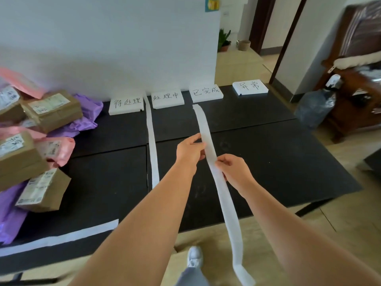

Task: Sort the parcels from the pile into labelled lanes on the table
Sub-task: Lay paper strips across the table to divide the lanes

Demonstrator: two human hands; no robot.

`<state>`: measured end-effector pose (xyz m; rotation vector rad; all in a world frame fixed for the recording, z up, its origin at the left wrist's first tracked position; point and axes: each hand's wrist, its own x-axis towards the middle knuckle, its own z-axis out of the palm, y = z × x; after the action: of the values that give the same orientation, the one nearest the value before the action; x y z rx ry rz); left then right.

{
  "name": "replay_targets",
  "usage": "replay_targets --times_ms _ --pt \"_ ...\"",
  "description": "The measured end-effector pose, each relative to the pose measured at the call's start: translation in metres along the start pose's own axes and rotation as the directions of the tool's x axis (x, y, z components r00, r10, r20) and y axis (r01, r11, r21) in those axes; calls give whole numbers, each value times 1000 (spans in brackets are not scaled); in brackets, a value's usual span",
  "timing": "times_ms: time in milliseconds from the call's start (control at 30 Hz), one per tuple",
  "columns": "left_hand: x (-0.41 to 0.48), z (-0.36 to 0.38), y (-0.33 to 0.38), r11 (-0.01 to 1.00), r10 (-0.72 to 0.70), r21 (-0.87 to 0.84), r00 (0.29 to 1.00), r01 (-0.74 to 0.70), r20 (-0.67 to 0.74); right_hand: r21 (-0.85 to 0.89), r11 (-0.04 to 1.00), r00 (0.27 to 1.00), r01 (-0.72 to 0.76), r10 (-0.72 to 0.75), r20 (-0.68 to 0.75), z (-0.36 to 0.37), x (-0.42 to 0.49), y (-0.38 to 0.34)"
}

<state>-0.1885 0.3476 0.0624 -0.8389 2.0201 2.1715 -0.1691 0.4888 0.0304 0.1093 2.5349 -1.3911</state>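
Parcels [31, 131] lie in a heap at the far left of the black table [268, 162] — brown boxes and pink and purple bags. The picture's edge cuts the heap off, and the writing on the stickers is too blurry to read. A white strip [61, 236] lies along the near edge of the table, and its left end is cut off too. Four white cards [126, 105] with hand-drawn signs stand in a row by the wall. A second strip [153, 151] lies flat, running from between the first two cards toward the person. The left hand [190, 150] and the right hand [233, 168] are close together, and both pinch a third strip [208, 145]. This strip starts below the third card, crosses the table and hangs off the near edge beside a white shoe [194, 255]. The arms hide part of the table. A big water bottle [315, 108] stands on the floor at the right. The heap runs from the wall toward the person, and its boxes point different ways.
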Motion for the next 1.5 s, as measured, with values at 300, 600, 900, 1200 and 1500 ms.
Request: replay_targets --times_ms 300,600,900,1200,1500 --pt "96 16 34 1000 18 27 998 -17 -55 -27 999 998 -42 42 35 5 95 -25" --pt "172 25 59 996 25 88 998 -20 -61 -47 995 996 -89 90 15 23 169 -40" --pt "226 38 38 970 -159 179 986 166 -55 -89 980 976 -180 189 105 38 219 -13" --pt "237 44 -2 884 -296 379 955 274 1 -134 947 931 -291 313 189 46 248 23" --pt "246 48 -21 820 -256 525 967 228 -20 -88 927 905 -364 375 199 56 270 36"
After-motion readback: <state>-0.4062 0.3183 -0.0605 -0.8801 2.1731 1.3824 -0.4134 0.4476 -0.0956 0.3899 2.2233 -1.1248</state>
